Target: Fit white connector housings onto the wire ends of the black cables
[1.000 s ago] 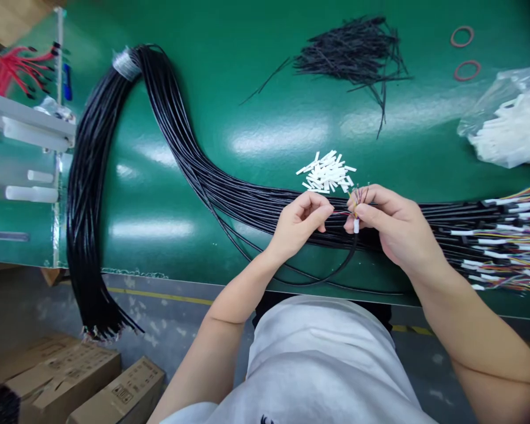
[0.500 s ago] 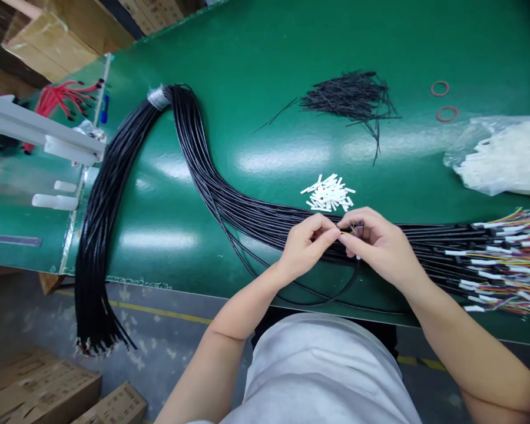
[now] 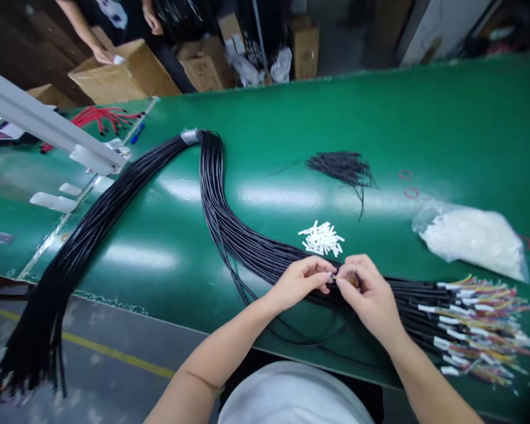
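Green table (image 3: 265, 118) fills most of the head view, with black cables (image 3: 251, 247) lying across it, bent at a wrap (image 3: 189, 136) and hanging over the near edge on the left. At the right end they fan out into coloured strands with white sleeves (image 3: 450, 338) among them. Over the cables' middle stretch, the left hand (image 3: 307, 278) and right hand (image 3: 366, 290) nearly meet. Thin wires (image 3: 353, 279) are between them: the left thumb and forefinger pinch at one end, and the right fingers are curled closed around the rest; which strand each fingertip grips is too small to tell. Just beyond the hands is a pile of white tubes (image 3: 322, 238); farther back lie black strips (image 3: 340, 168). Toward the right are red rings (image 3: 410, 192) and a bag (image 3: 472, 238) of white pieces. At upper left, another person stands by a carton (image 3: 128, 76), one hand at its rim.
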### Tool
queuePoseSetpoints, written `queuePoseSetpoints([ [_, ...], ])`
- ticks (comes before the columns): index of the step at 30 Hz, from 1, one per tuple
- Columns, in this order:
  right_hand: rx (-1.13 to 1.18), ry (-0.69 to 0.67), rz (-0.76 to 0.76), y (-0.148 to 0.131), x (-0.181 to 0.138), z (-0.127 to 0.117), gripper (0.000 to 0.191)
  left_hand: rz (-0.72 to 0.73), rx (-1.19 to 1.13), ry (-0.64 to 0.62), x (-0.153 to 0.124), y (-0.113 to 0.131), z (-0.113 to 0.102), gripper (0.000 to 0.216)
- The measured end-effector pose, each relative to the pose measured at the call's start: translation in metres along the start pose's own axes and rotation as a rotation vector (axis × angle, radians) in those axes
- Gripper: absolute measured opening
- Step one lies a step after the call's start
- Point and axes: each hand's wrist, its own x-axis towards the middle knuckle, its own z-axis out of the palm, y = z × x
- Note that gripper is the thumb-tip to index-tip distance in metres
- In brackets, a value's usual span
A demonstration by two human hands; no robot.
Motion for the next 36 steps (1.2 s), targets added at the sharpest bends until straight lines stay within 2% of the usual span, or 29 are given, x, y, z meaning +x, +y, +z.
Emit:
queuePoseSetpoints([
  [8,-0.092,0.018,-0.147,0.013,-0.008,0.018,0.015,0.017,-0.042,0.067,0.003,-0.003,0.0,0.068],
  [18,-0.141,0.042,-0.111,0.007,-0.003,0.02,0.017,0.044,-0.024,0.069,0.0,0.002,0.001,0.055],
  [30,-0.192,0.106,-0.181,0.012,-0.004,0.022,0.016,0.009,-0.016,0.04,0.002,0.001,-0.002,0.062],
  [36,-0.144,0.085,-0.111,0.006,-0.004,0.019,0.014,-0.05,-0.03,0.072,-0.001,0.003,-0.001,0.065],
])
